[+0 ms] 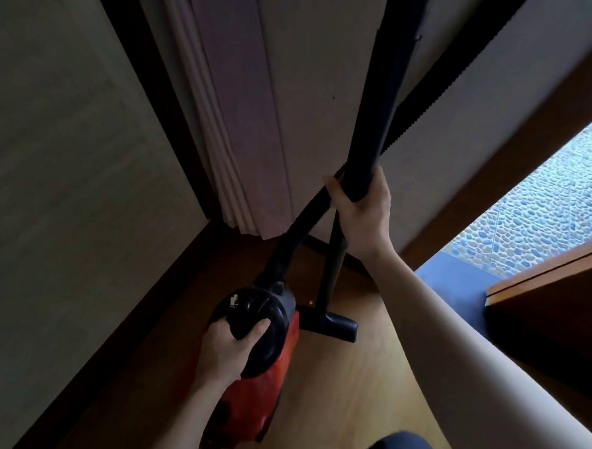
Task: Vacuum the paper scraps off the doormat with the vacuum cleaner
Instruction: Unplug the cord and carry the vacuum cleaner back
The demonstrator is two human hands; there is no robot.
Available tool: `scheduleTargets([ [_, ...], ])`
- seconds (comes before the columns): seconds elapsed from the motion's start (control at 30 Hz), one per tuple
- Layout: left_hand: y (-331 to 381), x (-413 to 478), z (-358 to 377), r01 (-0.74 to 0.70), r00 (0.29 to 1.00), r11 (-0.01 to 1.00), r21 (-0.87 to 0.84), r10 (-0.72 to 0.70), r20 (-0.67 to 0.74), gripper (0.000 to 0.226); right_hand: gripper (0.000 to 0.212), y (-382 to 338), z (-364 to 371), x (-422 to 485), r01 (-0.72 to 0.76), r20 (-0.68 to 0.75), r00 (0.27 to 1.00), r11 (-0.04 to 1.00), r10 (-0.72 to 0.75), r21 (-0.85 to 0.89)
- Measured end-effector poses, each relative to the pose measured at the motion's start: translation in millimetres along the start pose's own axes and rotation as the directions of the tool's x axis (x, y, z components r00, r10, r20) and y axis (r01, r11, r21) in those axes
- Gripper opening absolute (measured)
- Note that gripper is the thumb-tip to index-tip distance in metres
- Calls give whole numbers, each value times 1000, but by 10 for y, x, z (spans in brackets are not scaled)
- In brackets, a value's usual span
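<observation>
Red-and-black glossy plastic vacuum cleaner body [268,343]; ribbed black hose [442,94]; smooth wooden floor [341,381]; far-right pebbled paving [546,203].

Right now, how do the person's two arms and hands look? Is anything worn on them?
Both arms are bare as far as the picture shows: no sleeves, gloves, watch, rings or bracelets are visible. The left hand and the right hand are uncovered, with short plain nails. The right forearm is seen at full length, the left only from wrist to mid-forearm.
</observation>
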State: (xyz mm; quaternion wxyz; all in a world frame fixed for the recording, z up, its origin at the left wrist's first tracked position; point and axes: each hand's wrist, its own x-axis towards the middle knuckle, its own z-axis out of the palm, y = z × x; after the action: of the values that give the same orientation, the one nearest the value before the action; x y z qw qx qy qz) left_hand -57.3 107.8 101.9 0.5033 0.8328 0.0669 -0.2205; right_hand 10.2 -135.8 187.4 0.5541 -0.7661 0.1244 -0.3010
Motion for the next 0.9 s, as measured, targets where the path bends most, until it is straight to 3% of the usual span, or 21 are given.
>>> scheduleTargets([
  [0.17,-598,491,444,-29,999,999,23,28,25,33,32,510,196,-21,69,-65,995,998,-69,0],
  [0.3,-985,875,773,-17,999,1000,-10,17,40,51,26,776,233,23,129,-126,984,991,-123,38],
  [0.43,-1304,1222,1051,-11,995,1000,16,9,100,41,24,1075,245,28,139,-163,979,988,-126,73],
  [0.67,-1567,1537,1373,-20,994,1000,-2,20,104,59,27,1383,230,-5,161,-213,967,983,-140,83],
  [0.9,-1728,1705,1526,25,993,1000,11,-26,119,54,28,1487,247,139,156,-219,967,980,-127,119],
])
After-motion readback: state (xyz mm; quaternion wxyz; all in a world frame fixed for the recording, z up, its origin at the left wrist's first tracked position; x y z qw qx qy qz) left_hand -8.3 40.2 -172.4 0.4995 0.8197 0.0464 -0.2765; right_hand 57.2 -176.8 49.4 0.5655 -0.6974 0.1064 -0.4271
